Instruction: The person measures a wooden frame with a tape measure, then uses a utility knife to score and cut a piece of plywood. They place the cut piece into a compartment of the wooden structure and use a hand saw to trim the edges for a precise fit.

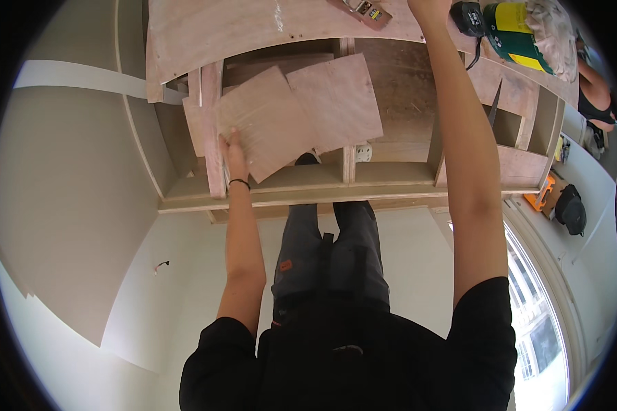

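Observation:
My left hand (235,156) is at the left edge of a square plywood panel (271,120), its thumb on the panel's face and its other fingers partly hidden. The panel lies tilted inside a wooden cabinet frame, right beside a pinkish upright strip (216,164). A second plywood panel (339,103) lies partly under it on the right. My right arm reaches far forward over the frame. Only part of my right hand (430,8) shows at the top edge, over the large plywood board (233,34); its fingers are cut off.
A metal-and-wood tool (367,12) lies on the board. Right of my arm are a green and yellow container (517,38) and a black object (466,18). A pointed dark blade (495,103) sticks up nearby. Another person's arm (593,85) shows at the far right.

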`<state>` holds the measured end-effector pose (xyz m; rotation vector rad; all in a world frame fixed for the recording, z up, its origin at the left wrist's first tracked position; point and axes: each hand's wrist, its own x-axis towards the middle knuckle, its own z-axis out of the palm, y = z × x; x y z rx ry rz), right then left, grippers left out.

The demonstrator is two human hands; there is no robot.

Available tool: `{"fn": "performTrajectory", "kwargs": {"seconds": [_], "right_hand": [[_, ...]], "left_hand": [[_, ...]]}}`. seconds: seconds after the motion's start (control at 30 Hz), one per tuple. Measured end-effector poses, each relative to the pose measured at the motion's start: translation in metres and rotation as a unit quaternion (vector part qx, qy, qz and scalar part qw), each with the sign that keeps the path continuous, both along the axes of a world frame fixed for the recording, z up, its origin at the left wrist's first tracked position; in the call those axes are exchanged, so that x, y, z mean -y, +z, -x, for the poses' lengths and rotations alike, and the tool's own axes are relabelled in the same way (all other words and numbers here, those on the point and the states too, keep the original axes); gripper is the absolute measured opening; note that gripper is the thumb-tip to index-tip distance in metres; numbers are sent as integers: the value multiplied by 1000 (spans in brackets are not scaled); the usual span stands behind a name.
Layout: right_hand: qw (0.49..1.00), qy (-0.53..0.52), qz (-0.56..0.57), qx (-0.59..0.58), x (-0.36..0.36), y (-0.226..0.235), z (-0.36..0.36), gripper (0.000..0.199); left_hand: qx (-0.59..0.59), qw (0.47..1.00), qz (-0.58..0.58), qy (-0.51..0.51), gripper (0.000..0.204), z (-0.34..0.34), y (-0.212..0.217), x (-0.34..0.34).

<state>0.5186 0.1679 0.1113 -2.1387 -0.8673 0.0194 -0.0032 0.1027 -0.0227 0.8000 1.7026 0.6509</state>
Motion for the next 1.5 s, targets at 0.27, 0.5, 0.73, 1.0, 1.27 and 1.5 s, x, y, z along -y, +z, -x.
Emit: {"fn": "performTrajectory", "kwargs": {"seconds": [0.27,0.5,0.73,1.0,1.27,1.5], "right_hand": [[992,-13,98,74,-5,-53,-29,29],[987,-8,95,126,5,-75,-37,26],[987,-49,115,98,0,-42,-18,32],[999,-47,17,22,153,-44,126,30],[848,-56,297,-436,251,-193,169,67],[873,-168,192,-416,319,-193,183,78]], "left_hand": [[-319,942,-57,-90,89,53,-22,-43],[-489,849,-88,-183,69,51,-36,-43],[-576,784,-155,-171,57,19,-16,-36],[-205,943,-119,-233,56,-127,-25,10],[-319,888,-77,-322,75,-197,-20,54],[-254,864,-90,-425,62,-200,-15,87]]}}
